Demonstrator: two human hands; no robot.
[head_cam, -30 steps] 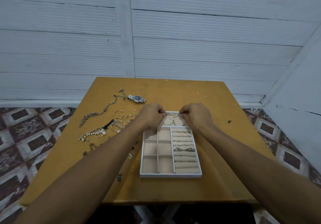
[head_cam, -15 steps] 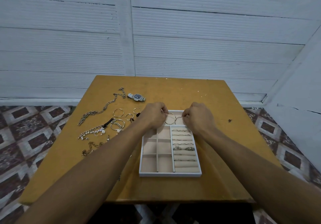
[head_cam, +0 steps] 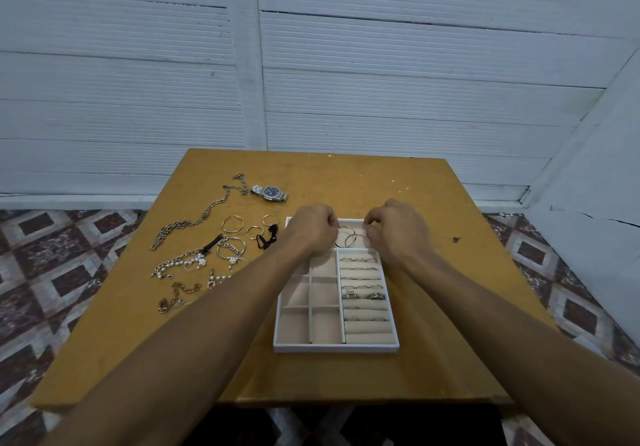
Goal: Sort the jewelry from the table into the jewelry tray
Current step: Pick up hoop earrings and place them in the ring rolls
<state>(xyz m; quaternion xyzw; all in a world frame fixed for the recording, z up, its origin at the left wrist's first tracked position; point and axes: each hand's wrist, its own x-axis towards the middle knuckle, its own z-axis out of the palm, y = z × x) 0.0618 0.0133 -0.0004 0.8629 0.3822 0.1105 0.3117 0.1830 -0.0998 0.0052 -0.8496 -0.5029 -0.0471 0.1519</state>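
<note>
Hoops (head_cam: 349, 236), apparently pinched by the left hand (head_cam: 313, 229) and right hand (head_cam: 398, 231), should be lowered flat into the far compartment of the jewelry tray (head_cam: 336, 348).

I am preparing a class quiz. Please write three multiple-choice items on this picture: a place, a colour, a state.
1. Where is the watch relative to the tray? A) inside it B) on the table, beyond it to the left C) under it
2. What colour is the tray's rim? A) white B) black C) red
3. What do the left hand and right hand do? A) lie flat B) pinch hoops over the tray C) hold the watch
Key: 1 B, it lies on bare wood; 2 A, its walls are white; 3 B, fingers of both curl on the hoops.
</note>
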